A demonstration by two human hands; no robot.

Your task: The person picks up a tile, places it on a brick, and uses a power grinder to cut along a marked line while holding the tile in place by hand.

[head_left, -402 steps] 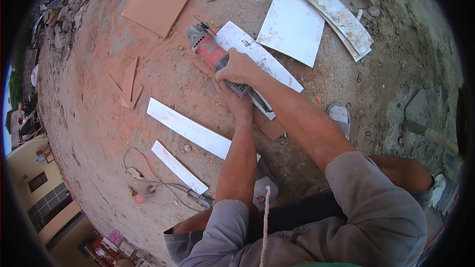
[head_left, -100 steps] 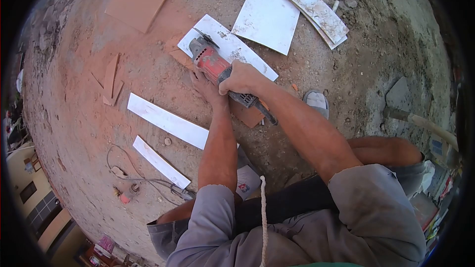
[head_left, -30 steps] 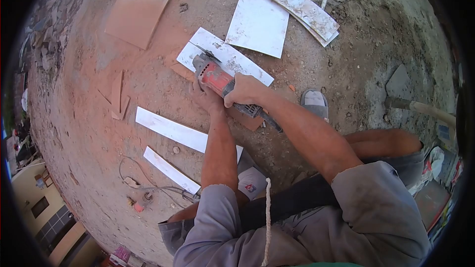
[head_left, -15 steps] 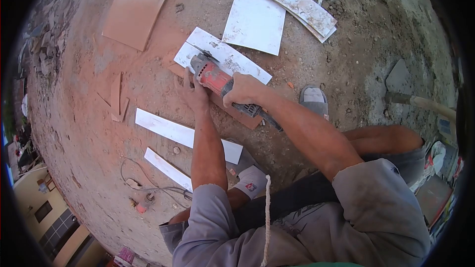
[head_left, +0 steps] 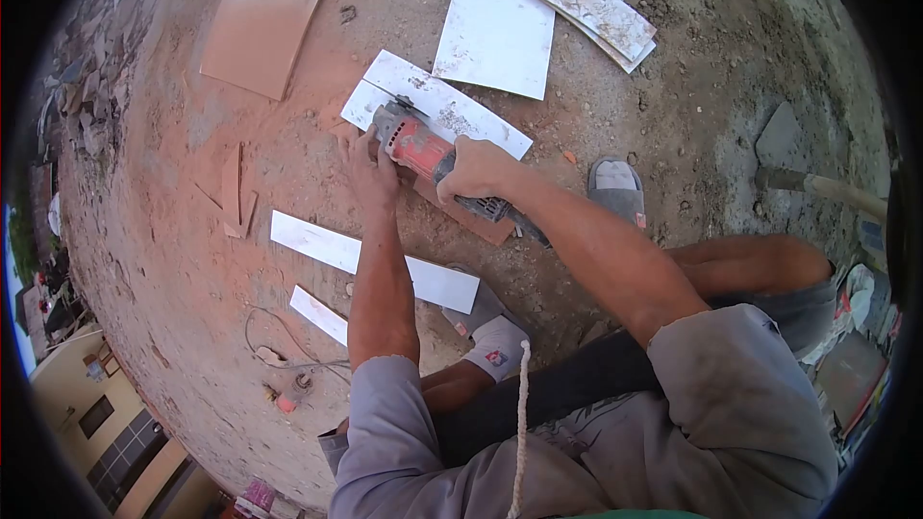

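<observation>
A red and grey angle grinder (head_left: 420, 148) is tilted over a dirty white tile (head_left: 471, 123). Its disc lies along a thin dark line near the tile's left end; whether it spins cannot be told. My right hand (head_left: 478, 170) is wrapped round the rear of the grinder body, where the cord leaves. At the front, my left hand (head_left: 370, 171) is bent against the grinder head, its fingertips close to the tile's edge and partly hidden. A brown piece (head_left: 461, 213) shows beneath the grinder and the white tile.
Two white strips (head_left: 312, 242) (head_left: 319, 315) lie near my left forearm. Large tiles (head_left: 495, 34) (head_left: 260, 48) and stacked dirty pieces (head_left: 577, 0) lie farther out. Brown offcuts (head_left: 234, 194), a cord with a plug (head_left: 286, 394), and a long-handled tool (head_left: 817, 189) rest on dusty ground. My slippered feet (head_left: 615, 194) are close.
My left forearm has swung slightly left and now covers more of the lower white strip. The grinder has shifted only slightly, with both hands staying at it. The view has moved a little.
</observation>
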